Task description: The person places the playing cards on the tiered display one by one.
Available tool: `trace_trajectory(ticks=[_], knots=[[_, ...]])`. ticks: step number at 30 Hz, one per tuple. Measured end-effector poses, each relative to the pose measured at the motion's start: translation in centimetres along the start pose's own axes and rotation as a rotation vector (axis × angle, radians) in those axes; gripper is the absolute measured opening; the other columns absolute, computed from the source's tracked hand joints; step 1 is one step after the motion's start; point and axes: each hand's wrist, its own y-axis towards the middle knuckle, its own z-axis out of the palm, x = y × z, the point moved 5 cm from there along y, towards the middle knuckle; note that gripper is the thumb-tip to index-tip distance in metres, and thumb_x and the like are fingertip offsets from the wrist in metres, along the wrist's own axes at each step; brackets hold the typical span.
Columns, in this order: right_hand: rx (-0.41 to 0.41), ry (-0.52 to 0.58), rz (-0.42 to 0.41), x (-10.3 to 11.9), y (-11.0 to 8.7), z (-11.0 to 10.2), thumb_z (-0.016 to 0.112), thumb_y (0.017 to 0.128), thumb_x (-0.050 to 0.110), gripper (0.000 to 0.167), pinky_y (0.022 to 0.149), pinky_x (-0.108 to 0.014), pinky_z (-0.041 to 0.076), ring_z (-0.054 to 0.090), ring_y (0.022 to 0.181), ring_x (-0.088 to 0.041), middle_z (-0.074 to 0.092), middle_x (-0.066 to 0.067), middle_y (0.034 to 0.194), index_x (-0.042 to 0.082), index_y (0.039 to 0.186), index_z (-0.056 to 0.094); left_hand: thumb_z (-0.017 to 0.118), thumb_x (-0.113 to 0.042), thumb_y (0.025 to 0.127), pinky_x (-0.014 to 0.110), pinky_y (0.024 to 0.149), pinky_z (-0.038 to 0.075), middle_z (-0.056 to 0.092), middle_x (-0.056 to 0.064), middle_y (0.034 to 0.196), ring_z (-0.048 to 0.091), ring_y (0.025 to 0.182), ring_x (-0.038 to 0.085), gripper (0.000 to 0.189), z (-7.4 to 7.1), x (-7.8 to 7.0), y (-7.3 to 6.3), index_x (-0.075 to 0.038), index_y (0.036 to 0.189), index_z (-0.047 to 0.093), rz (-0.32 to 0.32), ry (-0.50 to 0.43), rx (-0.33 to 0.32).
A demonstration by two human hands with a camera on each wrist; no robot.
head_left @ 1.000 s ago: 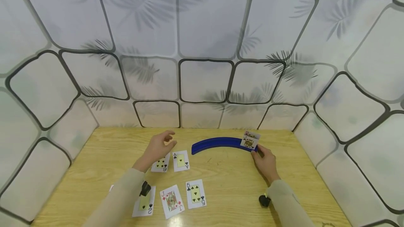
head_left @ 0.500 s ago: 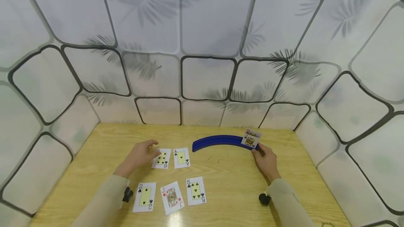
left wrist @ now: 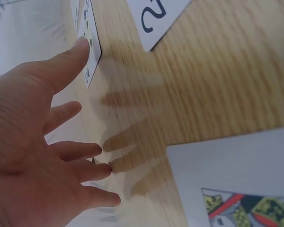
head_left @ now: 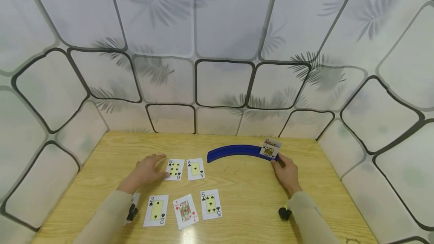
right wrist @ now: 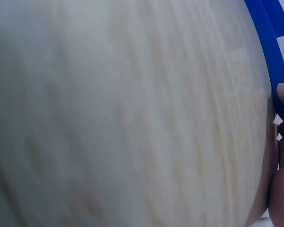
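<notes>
Your left hand (head_left: 146, 170), spread and empty, has its thumb at the six (head_left: 175, 168), contact unclear; the ace (head_left: 195, 169) lies beside. Near the counter (head_left: 249, 195)'s back edge, your right hand (head_left: 286, 173) grips the right end of the blue rack (head_left: 234, 150), where cards (head_left: 269, 151) stand.

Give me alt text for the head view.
A person's left hand has its thumb over a six on a wooden table, while the right hand holds one end of a curved blue rack with playing cards propped in it. An ace lies beside the six; a two, jack and five lie nearer the camera.
</notes>
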Motion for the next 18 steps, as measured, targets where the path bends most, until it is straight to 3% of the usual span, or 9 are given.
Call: trace_trajectory(ticks=[12, 18], knots=[[0.056, 0.006, 0.031, -0.16, 0.26, 0.13, 0.065, 0.106, 0.026, 0.057, 0.125, -0.060, 0.033, 0.046, 0.145, -0.047, 0.053, -0.030, 0.153, -0.001, 0.153, 0.050, 0.082, -0.043, 0.090, 0.090, 0.106, 0.026, 0.031, 0.050, 0.155, 0.029, 0.140, 0.076, 0.077, 0.59, -0.17, 0.10, -0.006, 0.152, 0.054, -0.040, -0.040, 0.050], [0.044, 0.008, 0.023, -0.13, 0.17, 0.12, 0.066, 0.106, 0.023, 0.055, 0.125, -0.059, 0.034, 0.047, 0.144, -0.047, 0.054, -0.031, 0.151, -0.002, 0.152, 0.051, 0.081, -0.042, 0.092, 0.092, 0.105, 0.023, 0.028, 0.050, 0.156, 0.024, 0.141, 0.077, 0.073, 0.67, -0.36, 0.17, -0.007, 0.151, 0.056, -0.051, -0.052, 0.062]])
